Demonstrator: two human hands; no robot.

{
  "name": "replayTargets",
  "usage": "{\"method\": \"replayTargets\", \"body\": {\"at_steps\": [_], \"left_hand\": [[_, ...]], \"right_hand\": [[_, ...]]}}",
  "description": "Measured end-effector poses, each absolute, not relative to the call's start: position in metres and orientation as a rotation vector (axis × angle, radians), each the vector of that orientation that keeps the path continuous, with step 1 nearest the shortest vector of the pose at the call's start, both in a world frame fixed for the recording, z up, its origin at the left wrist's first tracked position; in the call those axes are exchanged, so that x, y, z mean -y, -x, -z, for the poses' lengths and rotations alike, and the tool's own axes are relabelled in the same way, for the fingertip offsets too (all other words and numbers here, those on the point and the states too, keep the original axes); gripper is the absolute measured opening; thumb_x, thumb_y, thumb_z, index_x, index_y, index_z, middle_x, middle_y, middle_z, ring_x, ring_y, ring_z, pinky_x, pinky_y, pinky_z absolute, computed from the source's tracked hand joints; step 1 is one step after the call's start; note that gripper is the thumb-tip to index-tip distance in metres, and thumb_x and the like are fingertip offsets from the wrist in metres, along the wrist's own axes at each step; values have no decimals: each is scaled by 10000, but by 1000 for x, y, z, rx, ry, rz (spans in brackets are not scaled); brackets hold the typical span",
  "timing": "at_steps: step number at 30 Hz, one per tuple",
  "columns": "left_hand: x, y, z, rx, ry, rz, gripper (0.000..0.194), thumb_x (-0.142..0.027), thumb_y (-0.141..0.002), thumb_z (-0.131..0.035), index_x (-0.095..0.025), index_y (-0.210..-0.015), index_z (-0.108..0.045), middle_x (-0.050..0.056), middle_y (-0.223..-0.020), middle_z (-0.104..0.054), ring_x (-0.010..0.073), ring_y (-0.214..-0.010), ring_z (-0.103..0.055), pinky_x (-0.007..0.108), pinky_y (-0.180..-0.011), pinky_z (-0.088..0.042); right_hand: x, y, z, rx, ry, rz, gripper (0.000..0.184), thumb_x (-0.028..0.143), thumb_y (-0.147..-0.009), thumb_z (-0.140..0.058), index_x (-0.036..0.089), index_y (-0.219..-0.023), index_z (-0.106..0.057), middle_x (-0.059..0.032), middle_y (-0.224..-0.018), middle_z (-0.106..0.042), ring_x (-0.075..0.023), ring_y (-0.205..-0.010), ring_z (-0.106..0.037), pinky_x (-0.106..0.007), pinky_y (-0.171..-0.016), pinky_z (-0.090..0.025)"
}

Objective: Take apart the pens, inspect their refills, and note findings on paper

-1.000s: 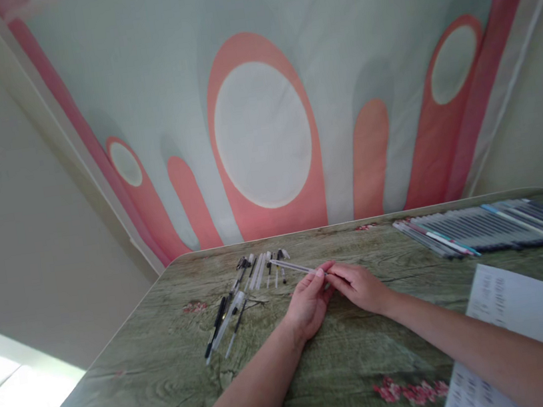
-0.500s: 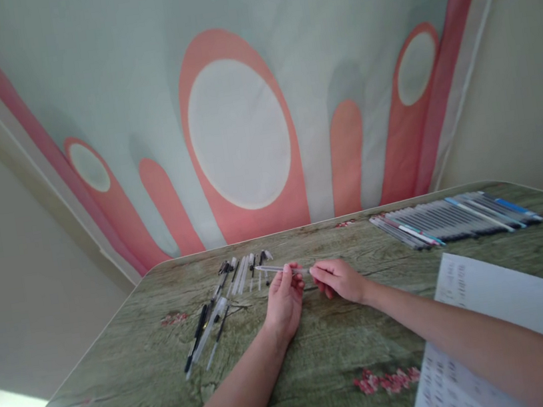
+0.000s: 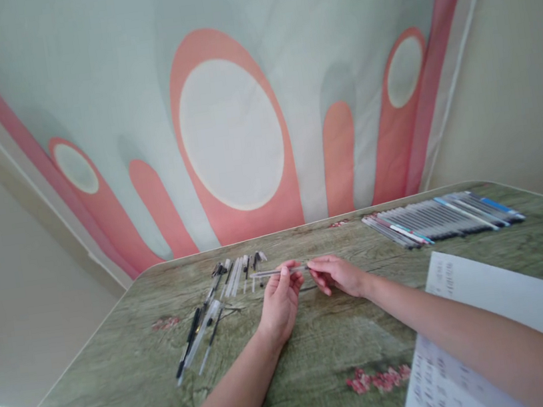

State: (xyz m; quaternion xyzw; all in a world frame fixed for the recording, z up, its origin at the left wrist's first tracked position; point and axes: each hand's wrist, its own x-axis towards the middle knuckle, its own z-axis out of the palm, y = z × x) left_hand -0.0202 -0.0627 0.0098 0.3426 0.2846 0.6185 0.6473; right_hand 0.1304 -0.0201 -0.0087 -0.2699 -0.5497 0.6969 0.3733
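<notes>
A slim clear pen (image 3: pixel 265 274) lies level in the air above the middle of the table, its free end pointing left. My left hand (image 3: pixel 280 302) pinches it along its length between thumb and fingers. At the pen's right end, thumb and forefinger of my right hand (image 3: pixel 338 275) are closed on the tip; what exactly sits between them is too small to make out. To the left of my hands lie clear pen barrels (image 3: pixel 234 277) with caps and short parts. Closer to me is a loose group of black and clear pen pieces (image 3: pixel 202 334).
A neat row of pens (image 3: pixel 430 220), mostly grey with a few blue and white, lies at the back right. White paper sheets (image 3: pixel 508 305) with handwriting lie under my right forearm. The wood-patterned table (image 3: pixel 123 372) meets a printed cloth backdrop (image 3: pixel 310 157) behind.
The pen has turned from a slight tilt to nearly level. Both hands keep their grip, with my right fingers shifting slightly at its end. The whole view has swung a little to the right.
</notes>
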Motion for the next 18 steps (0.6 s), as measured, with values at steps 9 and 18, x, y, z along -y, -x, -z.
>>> {"method": "replayTargets", "body": {"at_steps": [9, 18], "left_hand": [[77, 17, -20, -638, -812, -1110, 298, -398, -783, -494, -109, -818, -558, -38, -539, -423, 17, -410, -277, 147, -417, -253], [101, 4, -32, -917, -1264, -763, 552, -566, -794, -293, -122, -566, -529, -24, -378, -388, 46, -332, -279, 189, -374, -184]], "right_hand": [[32, -125, -4, 1743, 729, -1105, 459, 370, -826, -425, 248, -1255, -315, -12, -850, -561, -80, -515, -513, -215, -482, -430], [33, -124, 1, 1990, 876, -703, 227, 314, -837, -403, 211, -978, -548, -39, -830, -611, -149, -722, -570, -277, -686, -435]]}}
